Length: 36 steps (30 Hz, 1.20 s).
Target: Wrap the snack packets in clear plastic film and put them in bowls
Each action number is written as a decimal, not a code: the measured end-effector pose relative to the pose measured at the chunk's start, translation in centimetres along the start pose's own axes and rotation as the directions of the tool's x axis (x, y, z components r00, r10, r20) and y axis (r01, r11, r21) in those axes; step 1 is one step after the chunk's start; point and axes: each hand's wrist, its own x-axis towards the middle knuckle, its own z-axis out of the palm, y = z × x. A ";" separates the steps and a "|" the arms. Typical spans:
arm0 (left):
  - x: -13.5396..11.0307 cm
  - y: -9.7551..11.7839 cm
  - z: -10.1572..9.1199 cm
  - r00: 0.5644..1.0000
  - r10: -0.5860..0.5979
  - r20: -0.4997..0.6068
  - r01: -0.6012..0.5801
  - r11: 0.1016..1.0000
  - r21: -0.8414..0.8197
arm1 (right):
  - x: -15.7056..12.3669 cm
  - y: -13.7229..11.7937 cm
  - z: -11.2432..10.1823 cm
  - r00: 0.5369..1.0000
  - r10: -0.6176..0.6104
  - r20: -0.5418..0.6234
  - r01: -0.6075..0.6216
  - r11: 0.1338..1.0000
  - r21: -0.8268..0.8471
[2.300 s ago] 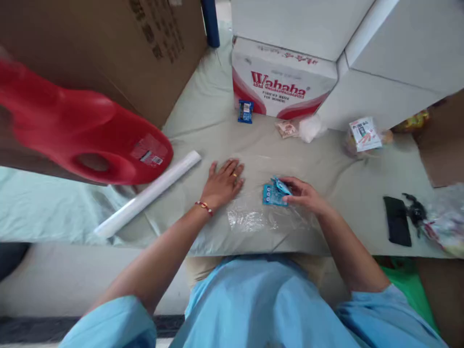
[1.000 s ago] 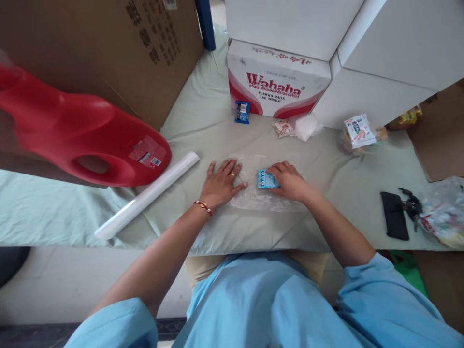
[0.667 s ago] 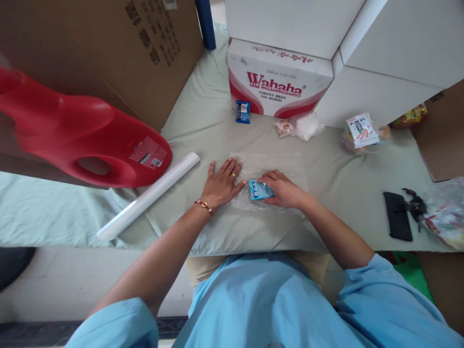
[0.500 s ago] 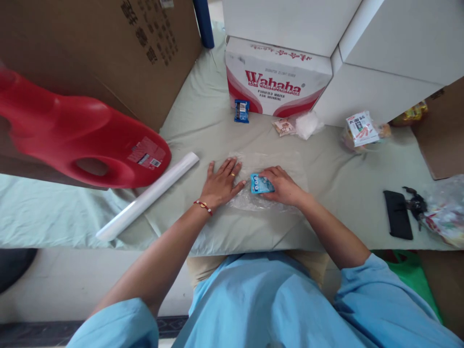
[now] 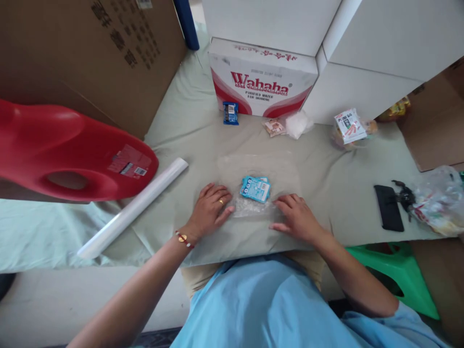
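Light-blue printed flat packets (image 5: 255, 188), overlapping, are seen in the head view on a clear, crinkled plastic sheet (image 5: 250, 209), between the two hands. Their long axis is laid roughly left to right, the right end tipped slightly toward the body. From the right hand (image 5: 299, 218) they are reached leftward and outward, from the left hand (image 5: 208, 210) rightward and outward; the right fingertips are placed nearer, just beside them. Both hands are spread, thumbs parted from fingers, and no packet is gripped; whether the film is pinched cannot be told. Only film is seen between hands and packets. At left, a white, glossy roll (image 5: 134, 208) is laid aslant beside a red plastic jug (image 5: 90, 145); beyond, a red-and-white cardboard box (image 5: 263, 82) is fronted by a small dark-blue packet (image 5: 231, 113).
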 end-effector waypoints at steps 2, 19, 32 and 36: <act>-0.5 0.1 -0.1 1.000 -0.023 0.022 0.024 0.998 -0.054 | -1.3 -0.1 0.7 0.998 0.023 0.057 -0.020 0.998 -0.062; 0.3 0.7 -1.4 0.954 -0.277 0.110 0.293 0.941 -0.172 | 5.1 3.0 -5.8 0.976 -0.216 0.024 0.204 0.947 0.246; -0.8 1.2 -2.8 0.984 -0.117 0.133 0.167 0.867 -0.470 | -0.3 3.1 -3.8 0.977 -0.196 0.084 0.158 0.929 0.335; -0.1 1.4 -2.4 0.972 -0.225 0.072 0.225 0.792 -0.567 | -0.4 3.0 -4.4 0.978 -0.199 0.059 0.166 0.921 0.351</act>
